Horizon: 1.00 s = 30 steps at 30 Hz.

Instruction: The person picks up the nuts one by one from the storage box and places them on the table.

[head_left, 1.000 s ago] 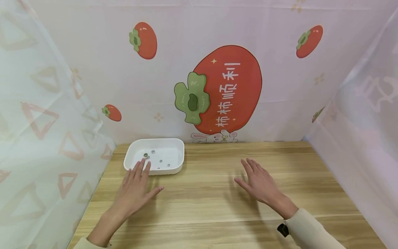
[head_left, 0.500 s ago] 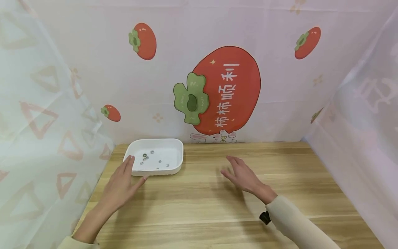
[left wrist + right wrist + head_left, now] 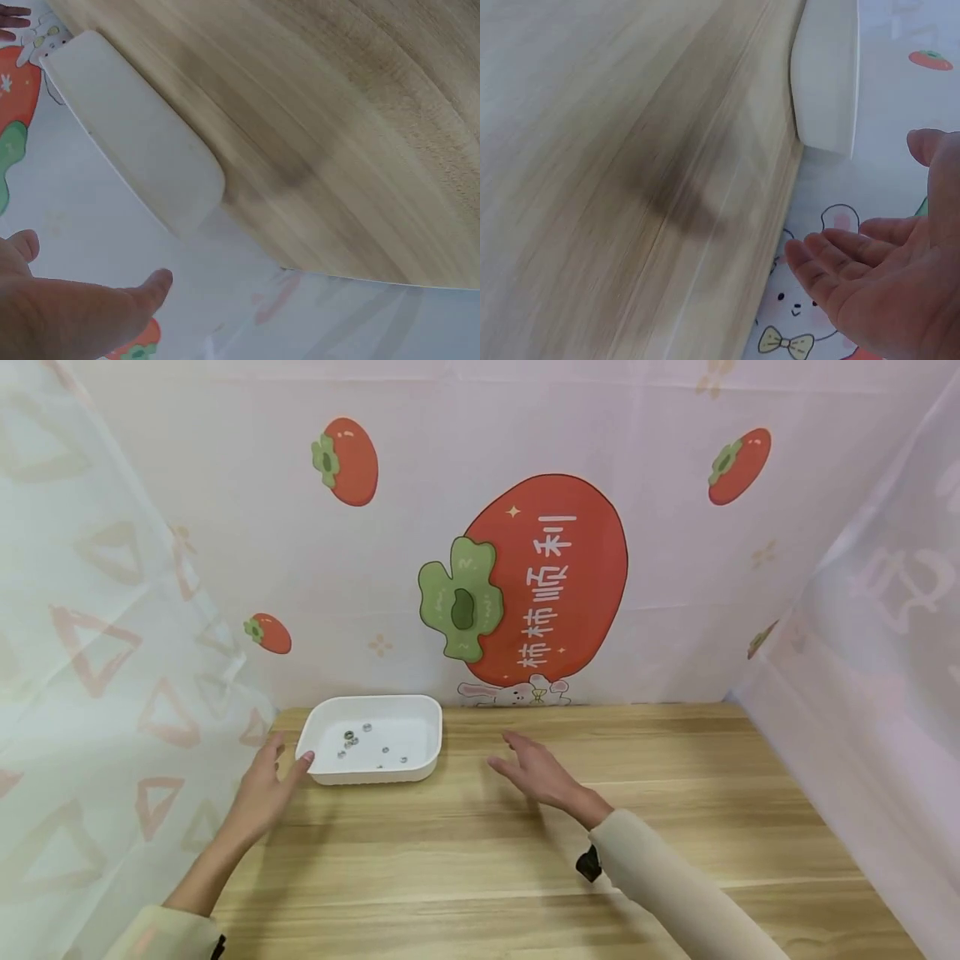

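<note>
A white rectangular tray [image 3: 405, 774] stands at the back left of the wooden table, with several small shiny ring-like pieces [image 3: 349, 737] scattered on its floor. My left hand [image 3: 262, 789] is at the tray's left front corner, fingers extended and thumb apart; whether it touches the rim I cannot tell. To the right of the tray, with a gap between, hovers my right hand [image 3: 542, 775], its palm turned toward the tray. The right wrist view shows that hand's fingers [image 3: 840, 262] relaxed and holding nothing. The tray's outer wall [image 3: 142, 127] shows in the left wrist view.
The wooden tabletop [image 3: 450, 877] stretches in front of the tray and to its right. A printed cloth backdrop [image 3: 390, 577] with persimmon drawings rises behind the table, and cloth sides [image 3: 112, 710] hang at left and right.
Moving left, my left hand has gone from over the tray's front to its left corner. My right hand has moved left toward the tray, which stays where it was.
</note>
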Motion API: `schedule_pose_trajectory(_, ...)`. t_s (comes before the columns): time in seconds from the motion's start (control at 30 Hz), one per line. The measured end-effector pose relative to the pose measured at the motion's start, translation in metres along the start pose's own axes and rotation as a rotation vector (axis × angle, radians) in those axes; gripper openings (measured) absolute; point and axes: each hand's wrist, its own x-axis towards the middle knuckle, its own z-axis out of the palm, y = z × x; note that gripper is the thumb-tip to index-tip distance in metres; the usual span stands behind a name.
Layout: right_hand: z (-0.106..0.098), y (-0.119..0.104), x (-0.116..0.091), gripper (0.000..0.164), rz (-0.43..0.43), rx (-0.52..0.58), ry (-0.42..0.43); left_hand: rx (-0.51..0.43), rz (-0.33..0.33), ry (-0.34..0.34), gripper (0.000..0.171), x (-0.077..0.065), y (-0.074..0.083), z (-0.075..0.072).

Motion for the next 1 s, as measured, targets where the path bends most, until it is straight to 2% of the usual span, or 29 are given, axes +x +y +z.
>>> schedule_pose_trajectory(0.17,0.006,-0.01,0.015,0.076,0.019,0.056,-0.026,-0.125,-0.092,-0.08,0.097,0.009,-0.009,-0.005)
schedule_pose_trajectory(0.33,0.014,-0.017,0.03,0.076,0.055,0.142,-0.054,-0.24,-0.177,-0.123,0.098,0.017,-0.015,-0.009)
schedule_pose_trajectory(0.47,0.022,-0.023,0.041,0.075,0.072,0.2,-0.071,-0.334,-0.165,-0.141,0.088,0.023,-0.024,-0.01)
schedule_pose_trajectory(0.6,0.031,-0.03,0.049,0.072,0.081,0.275,-0.093,-0.39,-0.145,-0.143,0.072,0.032,-0.032,-0.008)
schedule_pose_trajectory(0.83,0.05,-0.046,0.058,0.071,0.145,0.442,-0.139,-0.512,-0.143,-0.203,0.075,0.047,-0.04,0.001)
schedule_pose_trajectory(1.0,0.062,-0.053,0.065,0.068,0.121,0.502,-0.147,-0.587,-0.173,-0.236,0.077,0.052,-0.047,0.007)
